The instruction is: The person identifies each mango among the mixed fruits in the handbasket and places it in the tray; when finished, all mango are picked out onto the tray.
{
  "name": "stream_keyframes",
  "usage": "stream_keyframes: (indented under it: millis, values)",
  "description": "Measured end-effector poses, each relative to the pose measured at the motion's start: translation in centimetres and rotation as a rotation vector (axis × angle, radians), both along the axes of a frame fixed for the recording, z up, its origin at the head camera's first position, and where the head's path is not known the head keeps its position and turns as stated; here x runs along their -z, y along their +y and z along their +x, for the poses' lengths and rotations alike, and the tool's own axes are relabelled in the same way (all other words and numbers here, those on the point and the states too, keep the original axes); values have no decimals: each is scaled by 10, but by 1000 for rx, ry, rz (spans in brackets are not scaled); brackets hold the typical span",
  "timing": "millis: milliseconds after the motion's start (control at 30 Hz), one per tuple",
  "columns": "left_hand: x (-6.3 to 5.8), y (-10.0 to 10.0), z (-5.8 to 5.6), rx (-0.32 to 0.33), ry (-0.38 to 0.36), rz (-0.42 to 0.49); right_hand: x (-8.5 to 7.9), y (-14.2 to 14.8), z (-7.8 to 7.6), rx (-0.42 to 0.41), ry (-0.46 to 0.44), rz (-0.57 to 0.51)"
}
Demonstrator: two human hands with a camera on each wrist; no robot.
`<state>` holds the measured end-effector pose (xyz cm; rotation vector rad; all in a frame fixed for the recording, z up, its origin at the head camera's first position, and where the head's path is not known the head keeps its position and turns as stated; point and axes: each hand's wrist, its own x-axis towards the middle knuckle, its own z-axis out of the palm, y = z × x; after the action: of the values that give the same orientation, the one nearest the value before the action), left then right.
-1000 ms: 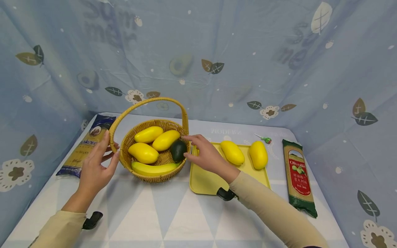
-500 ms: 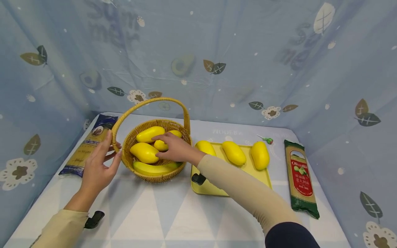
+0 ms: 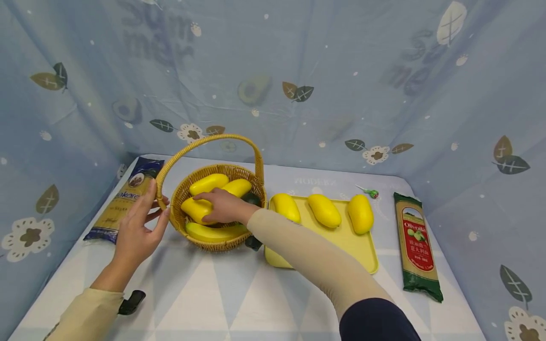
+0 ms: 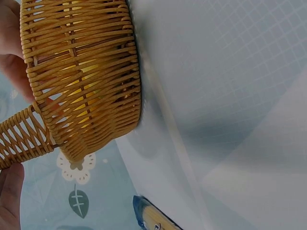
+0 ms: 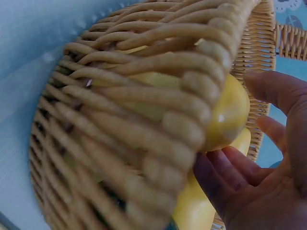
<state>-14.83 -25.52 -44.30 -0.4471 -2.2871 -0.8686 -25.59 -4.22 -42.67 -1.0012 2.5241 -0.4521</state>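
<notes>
A wicker basket with a tall arched handle holds three yellow mangoes, a banana and a dark avocado that is partly hidden. My right hand reaches into it. Its fingers curl round the front-left mango, seen close up in the right wrist view. My left hand holds the foot of the handle between thumb and fingers, beside the woven wall.
A yellow tray right of the basket carries three mangoes. A pasta packet lies at the far right and another at the left. A lollipop lies behind the tray. Blue cloth walls close in three sides.
My right hand has moved left from the tray into the basket and closed on a mango. A third mango now shows on the tray. The left hand stays at the handle.
</notes>
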Motion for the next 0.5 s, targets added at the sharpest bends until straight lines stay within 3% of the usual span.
stream_keyframes:
  millis: [267, 500]
  values:
    - [0, 0, -1, -7, -7, -7, -2, -7, 4, 23, 25, 58]
    - [1, -2, 0, -18, -19, -8, 1, -8, 7, 57, -4, 84]
